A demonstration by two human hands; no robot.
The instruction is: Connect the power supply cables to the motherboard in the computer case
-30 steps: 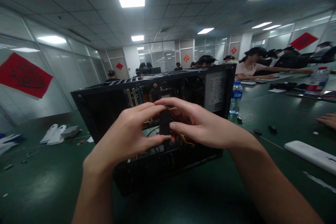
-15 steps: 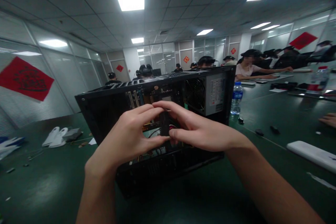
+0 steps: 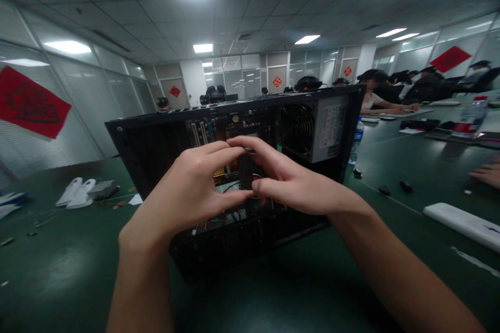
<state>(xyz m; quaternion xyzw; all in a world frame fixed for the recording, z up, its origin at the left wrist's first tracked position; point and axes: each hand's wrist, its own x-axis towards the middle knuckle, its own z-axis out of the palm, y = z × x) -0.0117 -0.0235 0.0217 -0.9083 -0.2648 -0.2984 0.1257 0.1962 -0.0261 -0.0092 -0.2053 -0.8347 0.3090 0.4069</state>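
Note:
An open black computer case (image 3: 230,237) lies tilted on the table in front of me, its inside facing me. Between my hands is a dark flat block-shaped part (image 3: 246,170) whose kind I cannot make out. My left hand (image 3: 195,179) grips it from the left, thumb at the bottom edge and fingers at the top. From the other side my right hand (image 3: 289,177) holds it the same way, with coloured wires close to the thumb. Behind them show a power supply (image 3: 330,130) with its fan, and motherboard slots (image 3: 201,132). The hands cover the middle of the case.
White slipper-like items (image 3: 80,192) and a grey block (image 3: 103,189) lie at left on the green table (image 3: 78,265). A water bottle (image 3: 356,140) stands behind the case's right edge. At right are a long white object (image 3: 461,223), small black pieces and another person's hand (image 3: 486,176).
The view has shifted slightly, so the room, case and hands sit a little higher in it. Both hands keep the same grip on the dark part.

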